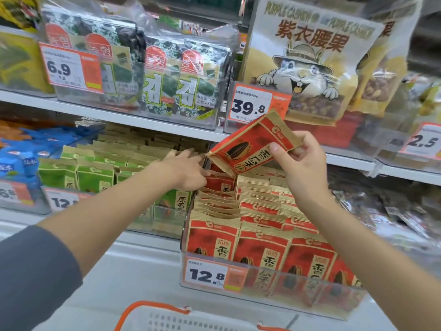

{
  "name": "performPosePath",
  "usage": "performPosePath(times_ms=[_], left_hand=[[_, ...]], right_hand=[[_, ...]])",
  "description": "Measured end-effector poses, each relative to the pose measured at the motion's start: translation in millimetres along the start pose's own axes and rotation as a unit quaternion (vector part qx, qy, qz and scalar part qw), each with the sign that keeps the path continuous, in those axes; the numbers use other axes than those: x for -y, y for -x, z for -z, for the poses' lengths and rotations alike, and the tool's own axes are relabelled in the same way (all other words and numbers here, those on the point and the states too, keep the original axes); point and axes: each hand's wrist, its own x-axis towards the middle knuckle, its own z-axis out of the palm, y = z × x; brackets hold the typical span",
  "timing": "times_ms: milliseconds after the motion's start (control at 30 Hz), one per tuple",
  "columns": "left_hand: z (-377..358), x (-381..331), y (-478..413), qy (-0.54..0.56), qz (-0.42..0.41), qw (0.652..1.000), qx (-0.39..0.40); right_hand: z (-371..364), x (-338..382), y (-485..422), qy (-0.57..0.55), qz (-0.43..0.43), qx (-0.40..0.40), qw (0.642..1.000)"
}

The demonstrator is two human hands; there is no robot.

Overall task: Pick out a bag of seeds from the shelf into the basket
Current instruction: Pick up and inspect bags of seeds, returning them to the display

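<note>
Red bags [238,211] stood packed in their bin [269,286], the basket [167,320] near and low. My right hand [303,161] pinched the bag of seeds [248,149] by one edge above them, so it might slip; my left hand [183,170], fingers flat on the far bags, could topple some.

Shelf edge [167,126] low over red bags [262,249]; clear bin wall [298,287] blocks front; open air abv basket [191,322].

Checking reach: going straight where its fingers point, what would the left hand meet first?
Likely the rear red seed bags, which the left hand seems to touch, under the right hand's held seed bag; depth unclear.
</note>
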Motion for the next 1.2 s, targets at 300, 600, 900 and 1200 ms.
performPosePath(times_ms=[300,600,900,1200], left_hand=[[-1,2,4,0.009,-0.018,1.0,-0.015],[-9,14,38,0.218,-0.021,0.955,-0.201],[-22,6,32,0.068,-0.019,0.976,-0.208],[-26,8,24,0.071,-0.032,0.975,-0.209]], right_hand=[[-11,-23,-3,0.136,-0.003,0.068,0.988],[-39,-27,-26,0.32,0.054,0.211,0.922],[-78,-49,-37,0.556,0.073,0.33,0.759],[-89,-48,-61,0.535,-0.012,0.354,0.767]])
